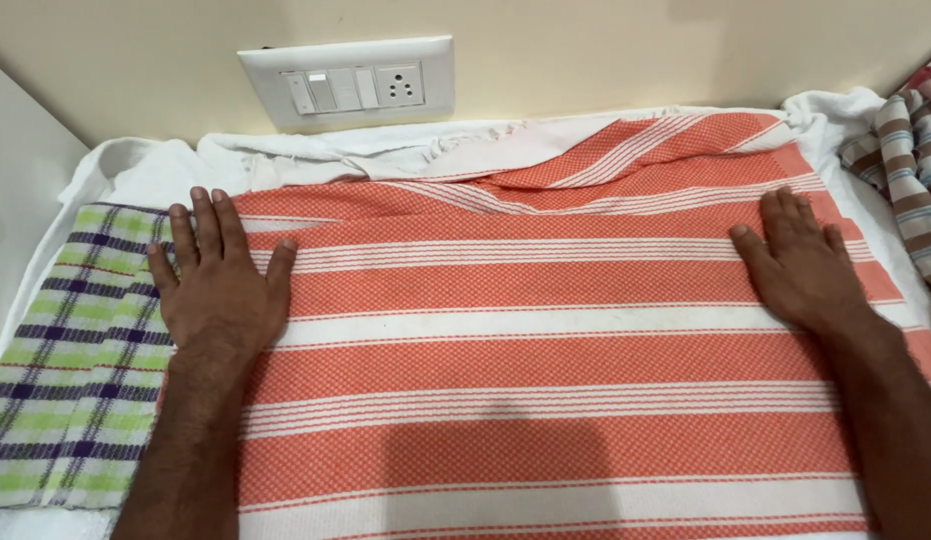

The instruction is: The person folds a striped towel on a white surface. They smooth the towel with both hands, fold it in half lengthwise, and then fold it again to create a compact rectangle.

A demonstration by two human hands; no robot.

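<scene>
A large orange woven cotton towel with white stripes point(546, 370) lay spread flat across the middle of the frame and ran down to the lower edge. Its far edge, in the upper centre, was folded and rumpled where it met a white cloth with a short fringe point(386, 160).

The left hand point(221, 285) rested palm down at the towel's left border, left of centre in the frame. Its fingers point(206, 220) were stretched out flat and spread slightly apart, the thumb out to the right, gripping nothing. The outer fingers reached toward the edge of a green, white and purple checked cloth point(71, 370), which lay just beside the towel in the lower left.

The right hand point(801, 265) pressed flat on the towel near its right border, in the right part of the frame. Its fingers point(791, 215) lay close together and pointed toward the wall, the thumb held apart to the left; they closed on nothing.

At the far right edge sat a bunched cloth with brown, white and blue stripes point(911, 170), well apart from the right hand. On the cream wall point(636, 50) in the upper part of the frame was a white rectangular switch plate with a socket point(351, 85).
</scene>
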